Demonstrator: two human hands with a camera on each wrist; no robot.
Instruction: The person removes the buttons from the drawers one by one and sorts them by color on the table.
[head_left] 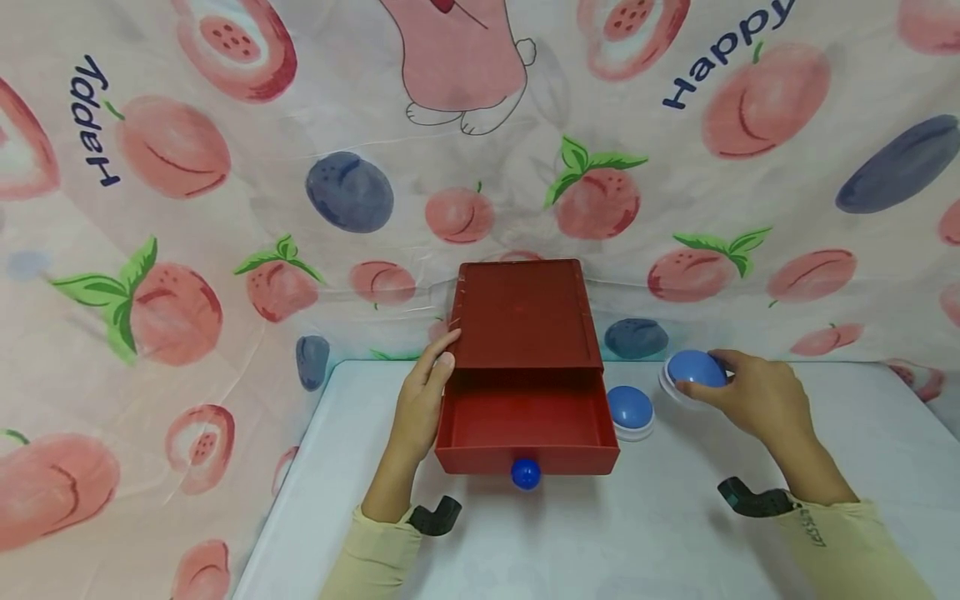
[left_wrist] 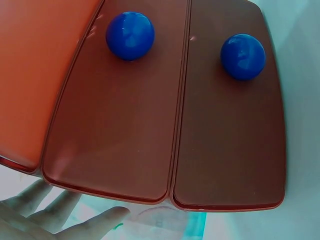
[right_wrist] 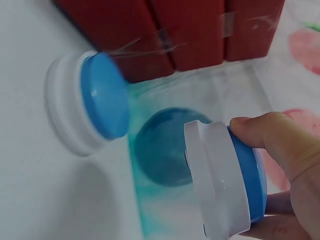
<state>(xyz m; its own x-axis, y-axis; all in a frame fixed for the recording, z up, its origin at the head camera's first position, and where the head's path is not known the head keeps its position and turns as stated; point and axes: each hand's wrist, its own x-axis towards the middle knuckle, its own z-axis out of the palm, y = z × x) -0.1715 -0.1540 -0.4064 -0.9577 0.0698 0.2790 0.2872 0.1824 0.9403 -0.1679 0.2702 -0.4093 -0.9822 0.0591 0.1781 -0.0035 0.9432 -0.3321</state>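
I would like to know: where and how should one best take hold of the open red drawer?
Probably best by its blue knob, pinched on both sides, coming from the front: it is ball-shaped and sticks out from the middle of the drawer front.

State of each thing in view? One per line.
Top red plastic drawer, pulled open
Middle red plastic drawer, shut
Bottom red plastic drawer, shut
Left blue-domed round white object, upright on white table
Right blue-domed round white object, gripped, seemingly lifted
Left hand, touching side of red plastic cabinet
Right hand, gripping the right object
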